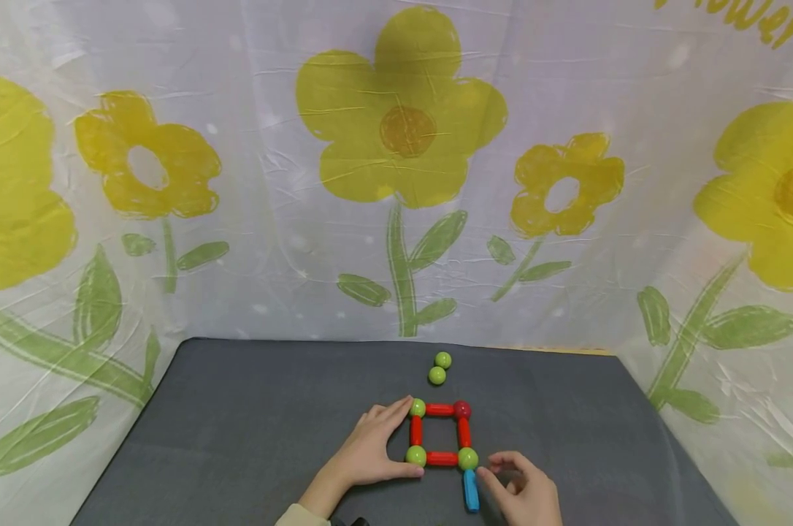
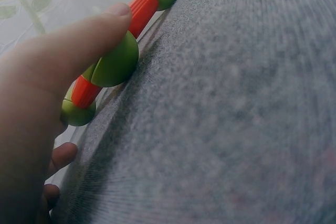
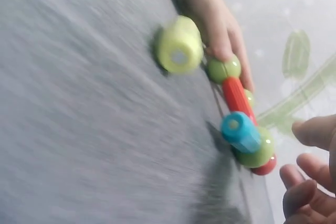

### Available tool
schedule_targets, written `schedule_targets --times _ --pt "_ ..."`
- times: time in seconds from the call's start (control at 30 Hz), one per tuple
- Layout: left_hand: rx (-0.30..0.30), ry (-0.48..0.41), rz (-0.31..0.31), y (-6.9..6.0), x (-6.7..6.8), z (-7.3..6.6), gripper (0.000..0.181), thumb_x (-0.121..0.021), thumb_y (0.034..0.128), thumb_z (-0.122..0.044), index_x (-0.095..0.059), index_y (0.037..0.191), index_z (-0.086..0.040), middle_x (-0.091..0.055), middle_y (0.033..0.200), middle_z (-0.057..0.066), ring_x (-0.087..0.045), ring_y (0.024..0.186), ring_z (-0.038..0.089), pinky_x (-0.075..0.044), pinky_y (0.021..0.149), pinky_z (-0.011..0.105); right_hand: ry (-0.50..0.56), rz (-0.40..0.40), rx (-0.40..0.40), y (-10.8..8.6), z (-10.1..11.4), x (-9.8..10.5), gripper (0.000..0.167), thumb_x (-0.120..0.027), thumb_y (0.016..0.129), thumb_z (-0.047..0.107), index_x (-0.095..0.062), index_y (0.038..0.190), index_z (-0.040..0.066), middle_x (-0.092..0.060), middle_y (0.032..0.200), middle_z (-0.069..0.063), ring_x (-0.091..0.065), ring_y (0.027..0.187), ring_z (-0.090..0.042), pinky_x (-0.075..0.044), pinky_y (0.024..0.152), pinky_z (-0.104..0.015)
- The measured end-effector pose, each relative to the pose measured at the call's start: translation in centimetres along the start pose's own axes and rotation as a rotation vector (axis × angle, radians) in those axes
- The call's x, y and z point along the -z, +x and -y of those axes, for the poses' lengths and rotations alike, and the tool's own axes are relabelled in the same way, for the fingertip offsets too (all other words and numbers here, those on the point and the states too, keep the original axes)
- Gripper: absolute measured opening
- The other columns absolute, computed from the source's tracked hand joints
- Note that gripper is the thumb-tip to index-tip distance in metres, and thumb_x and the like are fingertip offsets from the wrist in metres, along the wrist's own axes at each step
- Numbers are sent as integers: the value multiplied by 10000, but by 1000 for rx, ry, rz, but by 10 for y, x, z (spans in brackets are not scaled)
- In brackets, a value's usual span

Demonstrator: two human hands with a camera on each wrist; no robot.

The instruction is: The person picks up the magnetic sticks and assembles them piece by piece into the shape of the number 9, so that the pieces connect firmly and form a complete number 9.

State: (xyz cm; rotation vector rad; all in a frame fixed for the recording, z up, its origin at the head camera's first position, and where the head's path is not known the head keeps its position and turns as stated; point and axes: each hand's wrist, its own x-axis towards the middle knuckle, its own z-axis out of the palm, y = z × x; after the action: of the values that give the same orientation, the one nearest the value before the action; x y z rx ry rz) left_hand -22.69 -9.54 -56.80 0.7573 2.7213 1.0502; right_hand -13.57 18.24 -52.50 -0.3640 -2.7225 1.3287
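A square of red magnetic rods (image 1: pixel 442 459) lies on the dark table, joined by green balls (image 1: pixel 416 456) and one red ball (image 1: pixel 461 410). My left hand (image 1: pixel 368 448) holds its left side, thumb at the near green ball and index finger at the far one. From the near right green ball (image 1: pixel 467 459), a blue rod (image 1: pixel 471 491) sticks out toward me. My right hand (image 1: pixel 524 488) is just right of that rod, fingers loosely bent. A gap shows between those fingers and the blue rod (image 3: pixel 239 131) in the right wrist view.
Two loose green balls (image 1: pixel 437 375) lie beyond the square. A yellow-green rod (image 3: pixel 180 45) is on the near side in the right wrist view. Behind the dark table (image 1: pixel 272 394) hangs a flower-printed cloth (image 1: pixel 265 292), which also runs along both sides.
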Motion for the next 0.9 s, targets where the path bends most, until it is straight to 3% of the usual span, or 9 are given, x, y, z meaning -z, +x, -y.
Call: schedule_targets --times 0.2,0.47,0.7,0.9 --pt "3 1 12 1 1 0 1115 -757 818 -775 -302 1695 -258 -326 1728 -53 -446 1373 265 -366 1114 638 29 27 116 31 9 0 227 -876 897 266 -799 1069 139 -737 910 48 -439 486 -101 -370 461 -254" --pt "-18 3 11 3 0 1 1112 -748 820 -782 -298 1695 -265 -322 1729 -60 -449 1376 261 -371 1109 642 48 -12 265 79 31 -9 270 -888 891 210 -820 1127 100 -779 925 8 -320 443 -71 -304 450 -236" --pt "-24 4 3 2 -3 3 1101 -742 833 -773 -299 1696 -254 -328 1727 -50 -456 1348 252 -380 1097 653 46 29 352 117 49 -26 348 -877 899 197 -793 1212 71 -794 1114 -81 -551 542 -82 -453 528 -260" --pt "-15 15 -7 1 -2 3 1100 -747 835 -767 -284 1700 -270 -327 1727 -49 -457 1352 263 -381 1087 666 11 92 395 140 58 -41 382 -877 893 166 -781 1246 57 -779 1196 -112 -551 497 -131 -521 611 -316"
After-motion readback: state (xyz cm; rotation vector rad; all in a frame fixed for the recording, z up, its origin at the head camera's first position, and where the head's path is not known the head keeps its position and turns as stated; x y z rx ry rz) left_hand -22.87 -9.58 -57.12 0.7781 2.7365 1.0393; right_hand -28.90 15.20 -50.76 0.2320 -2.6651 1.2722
